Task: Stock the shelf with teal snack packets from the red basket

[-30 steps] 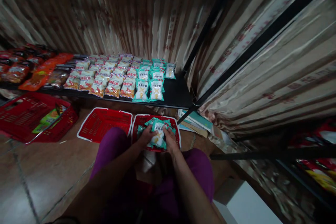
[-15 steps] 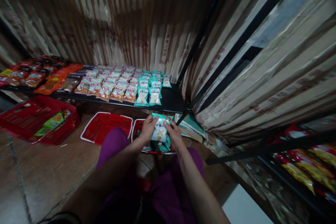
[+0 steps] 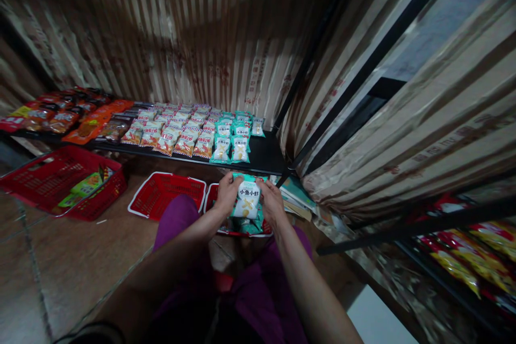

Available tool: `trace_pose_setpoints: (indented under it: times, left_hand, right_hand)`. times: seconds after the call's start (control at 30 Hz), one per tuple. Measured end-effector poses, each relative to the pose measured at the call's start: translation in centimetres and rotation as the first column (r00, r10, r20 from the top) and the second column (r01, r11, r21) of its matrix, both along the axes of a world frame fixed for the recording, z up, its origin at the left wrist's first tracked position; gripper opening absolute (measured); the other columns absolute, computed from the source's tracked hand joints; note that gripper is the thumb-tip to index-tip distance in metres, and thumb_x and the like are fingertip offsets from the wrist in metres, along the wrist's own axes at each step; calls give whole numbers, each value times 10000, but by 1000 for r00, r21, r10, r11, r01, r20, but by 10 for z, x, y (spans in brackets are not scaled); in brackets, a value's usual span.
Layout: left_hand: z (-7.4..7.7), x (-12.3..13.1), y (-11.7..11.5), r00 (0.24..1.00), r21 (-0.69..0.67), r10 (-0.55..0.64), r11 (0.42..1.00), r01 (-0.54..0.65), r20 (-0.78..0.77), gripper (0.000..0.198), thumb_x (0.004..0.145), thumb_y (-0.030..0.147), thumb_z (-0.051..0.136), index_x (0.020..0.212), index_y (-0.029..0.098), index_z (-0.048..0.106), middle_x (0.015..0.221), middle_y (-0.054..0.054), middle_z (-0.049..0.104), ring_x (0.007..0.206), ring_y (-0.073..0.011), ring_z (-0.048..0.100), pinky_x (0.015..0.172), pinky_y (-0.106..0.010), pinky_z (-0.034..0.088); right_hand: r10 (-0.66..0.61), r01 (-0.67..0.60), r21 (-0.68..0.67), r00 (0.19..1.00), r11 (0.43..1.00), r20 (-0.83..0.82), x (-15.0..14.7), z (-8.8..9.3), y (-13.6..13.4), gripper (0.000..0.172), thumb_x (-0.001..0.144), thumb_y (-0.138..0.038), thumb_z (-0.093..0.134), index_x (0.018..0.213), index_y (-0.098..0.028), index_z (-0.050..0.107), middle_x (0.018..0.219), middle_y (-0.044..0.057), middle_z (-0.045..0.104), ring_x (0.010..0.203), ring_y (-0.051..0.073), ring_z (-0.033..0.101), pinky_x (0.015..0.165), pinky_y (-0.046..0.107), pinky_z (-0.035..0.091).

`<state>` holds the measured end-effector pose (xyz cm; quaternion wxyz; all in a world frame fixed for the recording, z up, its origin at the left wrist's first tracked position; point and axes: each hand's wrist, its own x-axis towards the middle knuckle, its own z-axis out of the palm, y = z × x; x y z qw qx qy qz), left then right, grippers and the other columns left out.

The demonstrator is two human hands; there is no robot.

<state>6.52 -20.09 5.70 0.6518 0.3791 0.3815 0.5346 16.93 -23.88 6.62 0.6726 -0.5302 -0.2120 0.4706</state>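
Note:
A green-and-white snack bag (image 3: 247, 201) is held upright between my two hands, its printed front facing me. My left hand (image 3: 228, 193) grips its left edge, thumb on the front. On the other side, my right hand (image 3: 270, 199) pinches its upper right edge. Below the bag, a red basket (image 3: 211, 196) with a white rim holds more green bags, partly hidden by the held one. Beyond, several matching green bags (image 3: 241, 149) stand in short rows on the black shelf (image 3: 264, 151), right of the orange-and-white bags (image 3: 186, 141).
Orange packets (image 3: 86, 128) and brown bread-like packs (image 3: 63, 118) lie on the shelf's left. Two red baskets (image 3: 166, 193) stand on the floor at left, the far one with green packets. A black post (image 3: 306, 145) rises at right; yellow-and-red bags (image 3: 453, 266) lie beyond.
My thumbs have shifted toward the bag's upper edges, uncovering more of its printed front. The view has moved slightly, and the shelf appears a little further right.

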Motion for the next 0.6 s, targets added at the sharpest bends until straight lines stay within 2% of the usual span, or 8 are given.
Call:
trace_pose_setpoints:
  times: [0.1, 0.23, 0.4, 0.6]
  left_hand:
    - [5, -3, -2, 1000, -6, 18, 1000, -18, -18, 250, 627, 393, 640, 645, 169, 530, 556, 60, 498, 505, -73, 423, 494, -186, 340]
    - [7, -4, -2, 999, -55, 51, 997, -52, -16, 276, 634, 410, 648, 611, 161, 533, 523, 65, 457, 487, -62, 385, 488, -184, 318]
    - [12, -6, 2, 998, -83, 3, 997, 2, 65, 317, 573, 433, 711, 609, 152, 569, 508, 61, 469, 469, -64, 387, 481, -197, 304]
    - [17, -8, 6, 994, -65, -6, 998, 13, 113, 311, 534, 406, 736, 592, 149, 571, 525, 53, 498, 484, -72, 424, 511, -211, 355]
  right_hand:
    - [8, -7, 23, 999, 1000, -48, -3, 5, 0, 340, 495, -358, 809, 726, -187, 629, 544, -48, 664, 444, 117, 588, 452, 208, 458]
    - [-45, 48, 28, 994, 998, -104, -4, 8, 1, 318, 510, -333, 812, 714, -188, 616, 538, -49, 662, 447, 127, 602, 462, 221, 485]
    - [-108, 116, 46, 983, 992, -152, -5, 9, 4, 317, 496, -295, 818, 694, -187, 595, 536, -53, 661, 437, 134, 607, 485, 244, 519]
    - [-123, 133, 60, 982, 989, -143, -7, 7, 8, 321, 505, -302, 824, 701, -190, 596, 592, -36, 693, 493, 153, 641, 558, 277, 554]
